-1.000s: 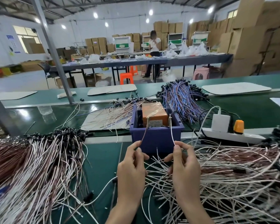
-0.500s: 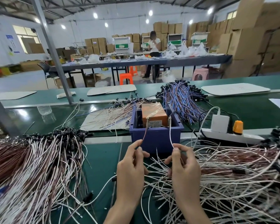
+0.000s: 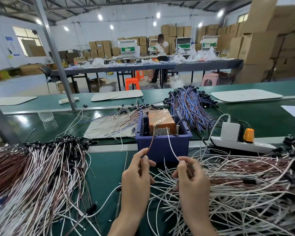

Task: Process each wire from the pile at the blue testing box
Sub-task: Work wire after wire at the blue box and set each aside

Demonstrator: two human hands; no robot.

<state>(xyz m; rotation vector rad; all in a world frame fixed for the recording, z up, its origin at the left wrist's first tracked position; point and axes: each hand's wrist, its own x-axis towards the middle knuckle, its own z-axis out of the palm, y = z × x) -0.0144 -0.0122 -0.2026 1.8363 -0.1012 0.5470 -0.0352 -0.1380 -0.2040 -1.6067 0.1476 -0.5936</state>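
Observation:
The blue testing box (image 3: 162, 145) stands on the green bench just beyond my hands, with an orange unit (image 3: 160, 120) inside and two upright screw contacts at its front. My left hand (image 3: 137, 178) pinches a brown wire lead (image 3: 151, 143) whose tip reaches the left contact. My right hand (image 3: 190, 178) pinches a white wire lead (image 3: 172, 149); its tip stands just short of the right contact. A tangled wire pile (image 3: 245, 188) of white and brown wires lies under and right of my right hand.
A large bundle of wires with black ends (image 3: 32, 171) covers the left. Loose wires lie on a white board (image 3: 99, 128) behind. Blue and purple wires (image 3: 189, 104) are heaped behind the box. A white power strip (image 3: 237, 142) with an orange plug sits right. A person stands far back.
Both hands stay in front of the box holding the two leads. The white lead's tip has come down and off the right contact; the brown lead remains at the left contact.

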